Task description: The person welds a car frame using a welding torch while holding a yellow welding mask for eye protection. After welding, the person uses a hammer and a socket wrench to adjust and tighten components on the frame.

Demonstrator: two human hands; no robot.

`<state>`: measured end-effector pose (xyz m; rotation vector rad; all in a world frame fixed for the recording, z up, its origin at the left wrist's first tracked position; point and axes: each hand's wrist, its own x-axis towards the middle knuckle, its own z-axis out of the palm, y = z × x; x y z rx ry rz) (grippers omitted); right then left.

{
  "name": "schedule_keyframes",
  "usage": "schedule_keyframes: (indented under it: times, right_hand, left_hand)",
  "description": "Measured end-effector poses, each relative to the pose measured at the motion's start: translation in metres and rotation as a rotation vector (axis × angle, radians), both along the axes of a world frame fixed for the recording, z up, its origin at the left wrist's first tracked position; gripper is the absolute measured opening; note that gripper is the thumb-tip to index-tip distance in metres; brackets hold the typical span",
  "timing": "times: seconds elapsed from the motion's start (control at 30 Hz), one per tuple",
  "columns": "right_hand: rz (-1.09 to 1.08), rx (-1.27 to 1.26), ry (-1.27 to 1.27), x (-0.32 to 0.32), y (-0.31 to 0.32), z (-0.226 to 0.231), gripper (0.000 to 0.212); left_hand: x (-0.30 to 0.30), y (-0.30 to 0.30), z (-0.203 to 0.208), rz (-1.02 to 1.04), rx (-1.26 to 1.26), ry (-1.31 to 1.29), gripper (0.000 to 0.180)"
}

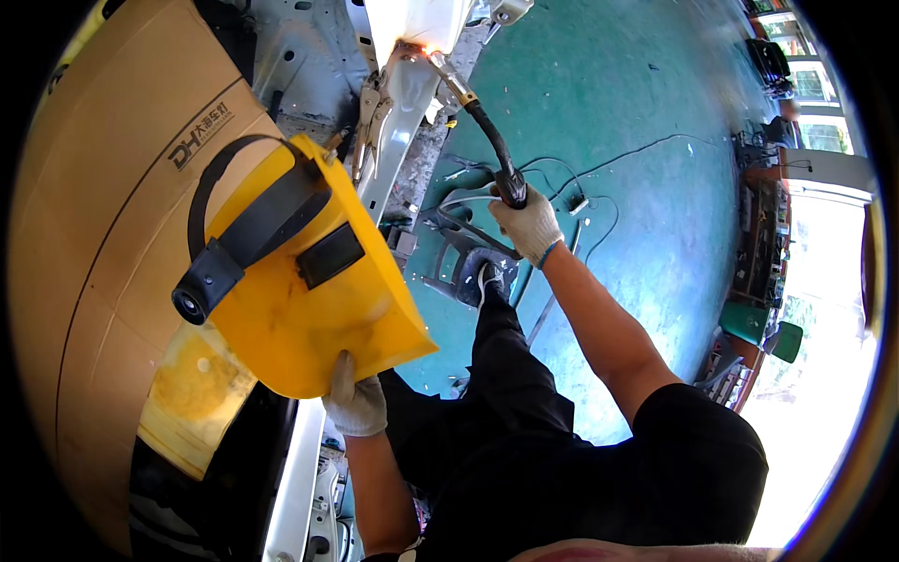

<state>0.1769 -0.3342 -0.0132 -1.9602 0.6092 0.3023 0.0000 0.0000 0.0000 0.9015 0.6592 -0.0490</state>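
My left hand (357,398), in a white knit glove, grips the lower edge of a yellow welding mask (323,281). The mask's inner side shows, with a dark window and a black headband. In my gloved right hand (528,223) is the black handle of a welding torch (492,140). The torch's tip meets a metal panel (412,23) at the top, where a small orange glow shows at the seam. Locking pliers (370,122) are clamped near that spot on the silver metal frame (398,122).
Brown cardboard (103,234) covers the left side. A dark low stool (468,267) stands by my foot, with cables (609,169) lying across the green floor (646,272). Shelves of tools (763,244) and a green chair (785,341) are at the far right, near a bright doorway.
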Motion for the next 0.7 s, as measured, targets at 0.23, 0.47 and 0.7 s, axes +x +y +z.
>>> schedule_keyframes:
  times: [0.23, 0.47, 0.7]
  right_hand:
    - [-0.020, -0.002, 0.043, -0.006, 0.011, 0.005, 0.030]
    - [-0.058, -0.026, -0.067, -0.008, 0.016, -0.008, 0.034]
    - [-0.107, 0.175, -0.139, -0.009, 0.011, -0.037, 0.033]
  left_hand:
    - [0.047, -0.037, 0.041, 0.069, -0.095, -0.013, 0.042]
    - [0.093, -0.077, 0.066, -0.013, -0.140, 0.027, 0.049]
    - [0.092, -0.077, 0.039, -0.021, -0.070, -0.034, 0.049]
